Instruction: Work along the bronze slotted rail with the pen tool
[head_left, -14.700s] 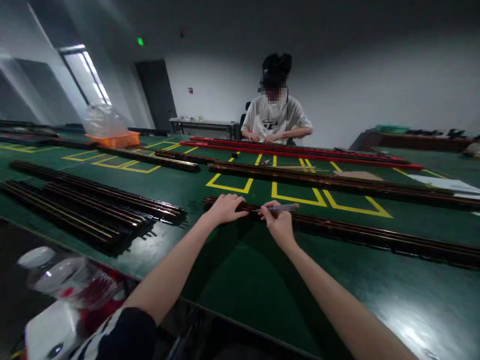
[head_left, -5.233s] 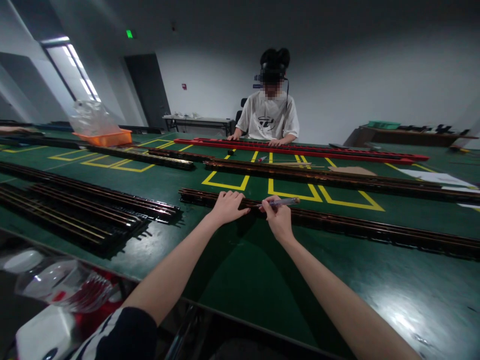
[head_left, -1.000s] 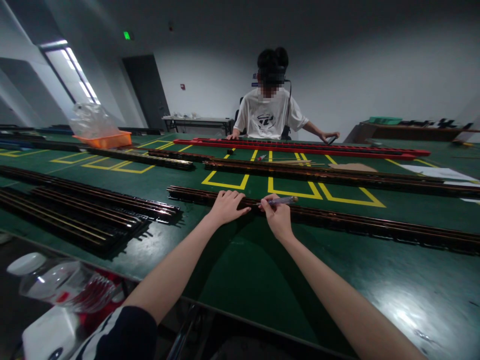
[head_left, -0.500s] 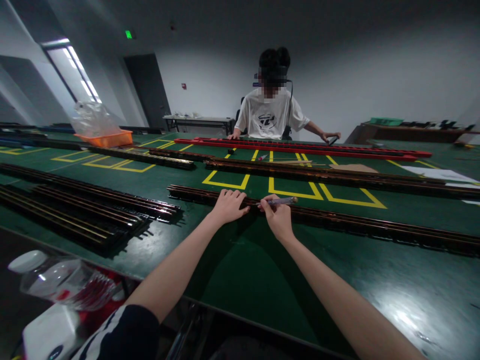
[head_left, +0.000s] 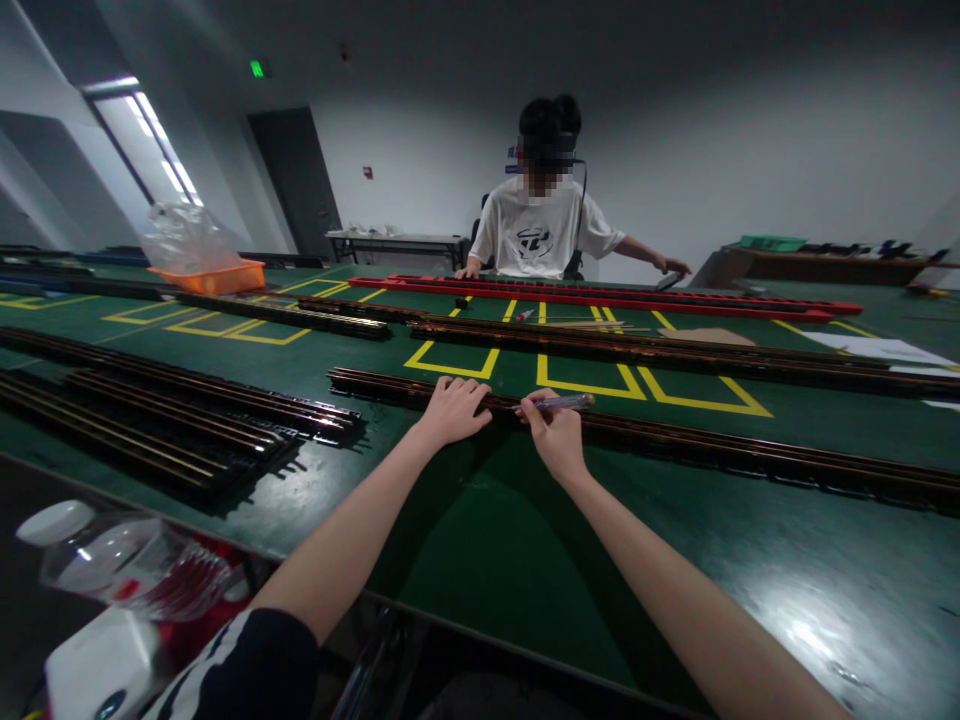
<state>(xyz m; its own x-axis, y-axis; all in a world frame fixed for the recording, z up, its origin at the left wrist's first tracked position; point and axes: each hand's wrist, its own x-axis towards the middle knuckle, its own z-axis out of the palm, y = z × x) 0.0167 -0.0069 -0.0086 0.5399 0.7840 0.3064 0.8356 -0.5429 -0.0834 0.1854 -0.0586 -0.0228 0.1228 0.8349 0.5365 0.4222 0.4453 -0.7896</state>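
A long dark rail (head_left: pixel 705 442) with copper-coloured strips lies crosswise on the green table in front of me. My left hand (head_left: pixel 453 410) grips this rail left of the middle, fingers over the top and thumb along the near side. In my right hand (head_left: pixel 553 428), closed around it, is a pen-shaped tool (head_left: pixel 566 401) with a greyish barrel. Its tip points left and down at the rail, close to my left thumb. Whether the tip touches the rail I cannot tell.
More dark rails (head_left: pixel 142 430) lie at left, and another long rail (head_left: pixel 675 350) lies beyond mine. An orange basket (head_left: pixel 217 277) holds a clear bag. Across the table, a person (head_left: pixel 536 230) sits behind a red rail (head_left: pixel 615 296). Plastic bottles (head_left: pixel 135 565) stand at lower left.
The dark rail has slid slightly to the left, and my left hand has shifted with it. My right hand has hardly moved. The other person's outstretched hand has moved a little outward.
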